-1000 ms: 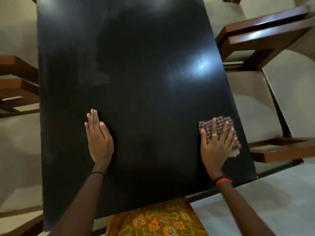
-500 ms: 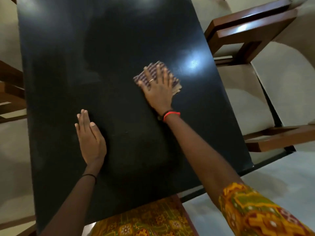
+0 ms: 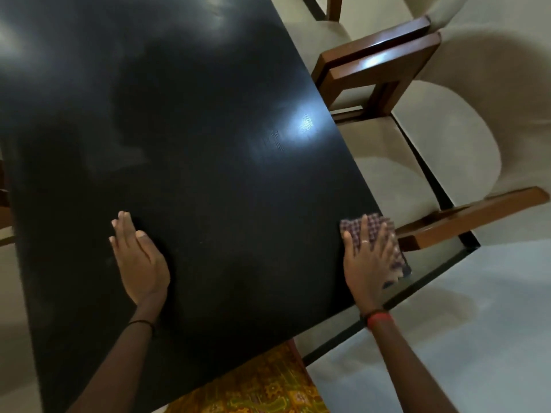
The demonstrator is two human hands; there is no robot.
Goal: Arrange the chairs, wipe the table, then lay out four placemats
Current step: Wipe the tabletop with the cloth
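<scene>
My right hand [image 3: 368, 269] lies flat on the checked cloth [image 3: 376, 222], fingers straight and spread, pressing it down at the right edge of the black table [image 3: 208, 144], close to the near right corner. The cloth's outer side reaches that edge; I cannot tell whether it hangs over. My left hand [image 3: 140, 260] rests palm down on the bare top, fingers straight and together, well apart from the cloth, with open dark surface between the two hands and a wide stretch running away ahead of them. Just past the edge beside the cloth sits the wooden arm of the near chair [image 3: 477, 210], its pale seat tucked along the table's side. A second chair [image 3: 378, 67] stands farther up the same edge
</scene>
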